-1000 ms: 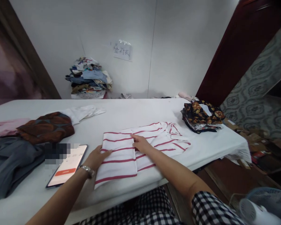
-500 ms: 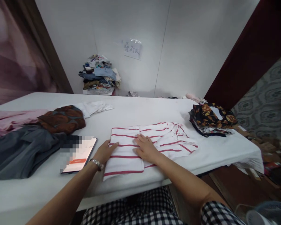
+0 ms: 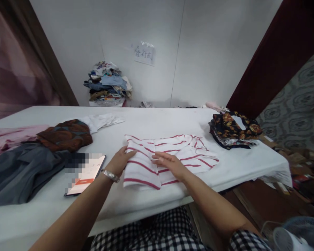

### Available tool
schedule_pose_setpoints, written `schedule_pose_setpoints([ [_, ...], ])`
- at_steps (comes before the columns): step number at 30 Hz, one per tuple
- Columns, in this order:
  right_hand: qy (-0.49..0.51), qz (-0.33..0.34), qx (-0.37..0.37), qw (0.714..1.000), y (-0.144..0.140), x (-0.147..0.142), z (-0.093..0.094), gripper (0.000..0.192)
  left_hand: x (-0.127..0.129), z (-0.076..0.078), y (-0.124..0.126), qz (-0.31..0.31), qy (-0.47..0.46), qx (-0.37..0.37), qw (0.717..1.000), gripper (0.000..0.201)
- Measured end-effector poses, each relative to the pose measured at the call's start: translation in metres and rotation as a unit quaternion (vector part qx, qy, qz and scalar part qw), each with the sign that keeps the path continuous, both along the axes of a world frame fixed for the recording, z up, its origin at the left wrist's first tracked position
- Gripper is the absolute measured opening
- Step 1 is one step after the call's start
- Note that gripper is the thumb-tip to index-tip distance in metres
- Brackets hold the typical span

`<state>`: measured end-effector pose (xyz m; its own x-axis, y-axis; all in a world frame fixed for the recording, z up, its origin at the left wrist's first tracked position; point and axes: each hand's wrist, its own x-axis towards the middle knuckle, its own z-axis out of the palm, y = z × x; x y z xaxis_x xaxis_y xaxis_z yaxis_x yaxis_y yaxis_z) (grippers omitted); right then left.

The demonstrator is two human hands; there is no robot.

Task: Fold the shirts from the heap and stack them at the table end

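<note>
A white shirt with red stripes [image 3: 143, 164] lies in front of me, its left part folded over toward the collar on the right. At the fold's left edge, my left hand [image 3: 120, 161] pinches the fabric with the thumb on top and the fingers beneath, partly hidden. The edge there is raised and the folded layer slopes. My right hand [image 3: 171, 164] has its fingers stretched out at the inner edge of the folded layer, holding nothing. A bracelet [image 3: 110, 175] circles my left wrist.
Left on the white table [image 3: 162, 120] lie a phone [image 3: 90, 170], a grey garment [image 3: 28, 170], a brown patterned garment [image 3: 68, 134] and white cloth [image 3: 104, 121]. Folded clothes [image 3: 235, 130] are stacked at right. A clothes pile [image 3: 108, 83] stands beyond the back edge. A fan [image 3: 290, 238] is at lower right.
My left hand has lifted the left edge of the folded shirt and drawn it slightly right and up. The right hand's fingers have loosened from lying flat on the fabric.
</note>
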<state>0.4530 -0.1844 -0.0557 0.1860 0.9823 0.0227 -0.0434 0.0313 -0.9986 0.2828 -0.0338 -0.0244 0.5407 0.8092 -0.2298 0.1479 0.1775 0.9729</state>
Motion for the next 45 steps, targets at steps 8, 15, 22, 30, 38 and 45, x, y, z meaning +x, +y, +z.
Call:
schedule_pose_setpoints([
  [8, 0.096, -0.162, -0.091, 0.978, -0.055, 0.081, 0.005, 0.065, 0.088, 0.031, -0.05, -0.247, -0.072, 0.082, 0.963, 0.068],
  [15, 0.091, -0.199, -0.137, 0.966, -0.072, 0.095, -0.017, 0.081, 0.077, -0.047, -0.021, -0.069, 0.155, 0.234, 0.957, 0.046],
  [22, 0.006, -0.275, -0.038, 0.961, -0.053, 0.105, -0.003, 0.081, 0.072, -0.039, -0.033, -0.091, 0.122, 0.075, 0.985, 0.054],
  [30, -0.031, -0.258, -0.125, 0.957, -0.078, 0.125, -0.023, 0.069, 0.08, -0.037, -0.036, -0.122, 0.087, -0.097, 0.984, 0.073],
  [38, -0.17, -0.311, -0.092, 0.931, -0.071, 0.107, -0.033, 0.06, 0.116, -0.034, -0.038, -0.114, 0.17, 0.072, 0.976, 0.055],
  [45, -0.109, -0.28, -0.099, 0.949, -0.064, 0.101, -0.049, 0.061, 0.101, -0.039, -0.039, -0.079, 0.184, 0.115, 0.973, 0.045],
])
